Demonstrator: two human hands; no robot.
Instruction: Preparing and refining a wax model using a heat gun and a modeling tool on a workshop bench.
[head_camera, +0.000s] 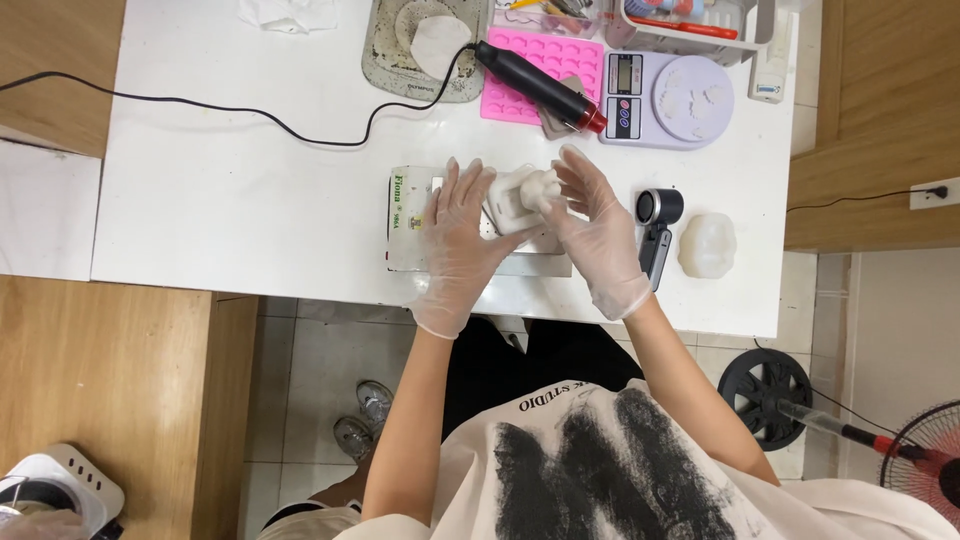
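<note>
Pink mould tray at the surface's far edge, cavities look empty; scale pan carries white lumps. White moulded piece near the front edge, gripped between gloved left hand and right hand, fingers curled around it.

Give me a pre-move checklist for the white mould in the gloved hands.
1. Left hand on the white mould: ok, palm against its left side.
2. Right hand on it: ok, fingers curl over the right top.
3. Gloves whole: cannot tell.
4. Mould supported: ok, it sits over the flat box on the white table.
5. Heat gun clear of the hands: ok, it lies behind on the pink tray.
6. Handheld tool clear: not ok, close beside the right hand.
</note>
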